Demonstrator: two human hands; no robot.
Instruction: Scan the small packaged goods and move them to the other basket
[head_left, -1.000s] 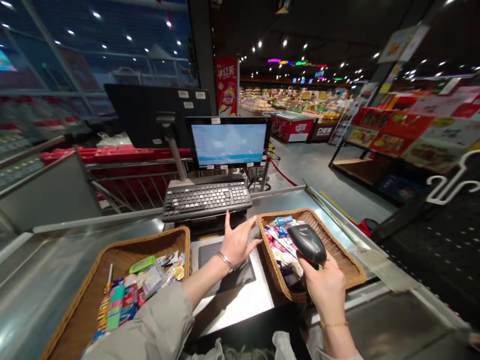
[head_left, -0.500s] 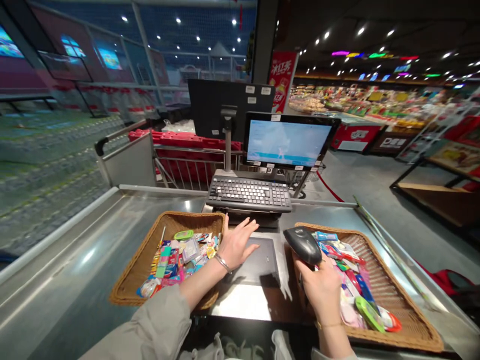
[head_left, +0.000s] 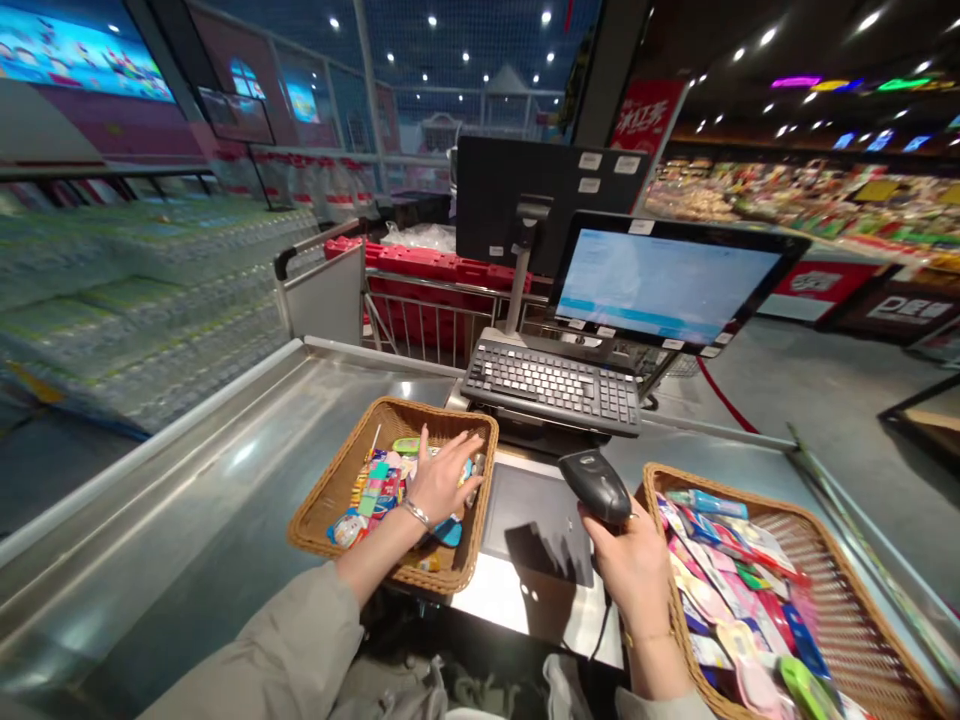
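Observation:
My left hand (head_left: 442,475) hovers over the left wicker basket (head_left: 330,500), fingers spread, with nothing seen in its grasp. Small colourful packaged goods (head_left: 379,490) lie in that basket, partly hidden under the hand. In my right hand (head_left: 634,560) is a black barcode scanner (head_left: 596,485), its head tilted toward the left. The scanner is above the dark flat panel (head_left: 536,500) set in the counter between the baskets. Right of my right hand stands another wicker basket (head_left: 847,560) with several packets and a green-cased item (head_left: 806,690).
Beyond the baskets are a black keyboard (head_left: 555,382), a lit monitor (head_left: 667,285) and a second screen seen from behind (head_left: 547,190). Metal rims (head_left: 150,450) edge the counter. A shopping cart (head_left: 427,310) stands behind it.
My left hand has moved left, from the basket's right edge to over its contents. My right hand has swung the scanner away from the right basket to the panel. The view has turned left.

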